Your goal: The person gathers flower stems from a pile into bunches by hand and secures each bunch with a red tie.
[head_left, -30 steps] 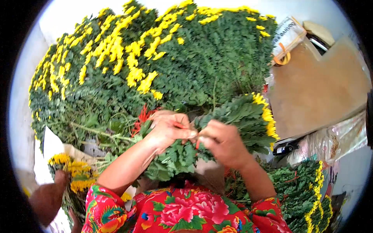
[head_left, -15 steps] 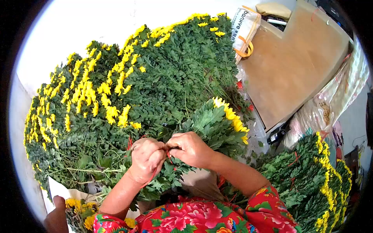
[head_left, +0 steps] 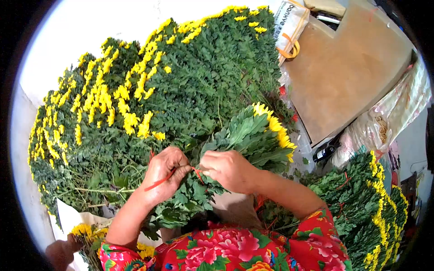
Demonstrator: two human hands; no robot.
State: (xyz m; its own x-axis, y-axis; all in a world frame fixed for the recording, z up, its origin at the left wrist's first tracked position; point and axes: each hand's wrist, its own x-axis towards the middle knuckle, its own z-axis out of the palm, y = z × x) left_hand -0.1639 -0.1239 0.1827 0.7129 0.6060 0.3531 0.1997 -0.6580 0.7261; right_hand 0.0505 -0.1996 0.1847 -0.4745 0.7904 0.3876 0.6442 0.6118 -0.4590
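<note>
Head view: the left hand (head_left: 168,174) and the right hand (head_left: 228,170) stood close together over the stem side of the bunch (head_left: 244,133), a small gap between them. Thumb and fingers of the left were pinched on a red tie (head_left: 197,175), and a red strip lay slantwise across that hand towards the wrist. The right hand was curled inward, its fingertips closed on the tie from the other side of the gap. The bunch lay in front of the person, its yellow heads (head_left: 280,132) pointing away to the right of the right hand, its green leaves partly hidden behind the fingers.

Nearer the person than the bunch were both sleeves (head_left: 313,232) of a red flowered shirt. Beyond the bunch and to its left rose the pile (head_left: 217,77), leafy and edged with yellow heads. Lower left of the bunch, more yellow flowers (head_left: 82,229) lay beside white paper (head_left: 68,214). To the bunch's lower right was a stack (head_left: 348,203) of leafy stems with yellow heads. Right of the bunch lay a dark bottle (head_left: 323,153), and farther up a brown board (head_left: 348,67), with a white bag (head_left: 289,31) beside it.
</note>
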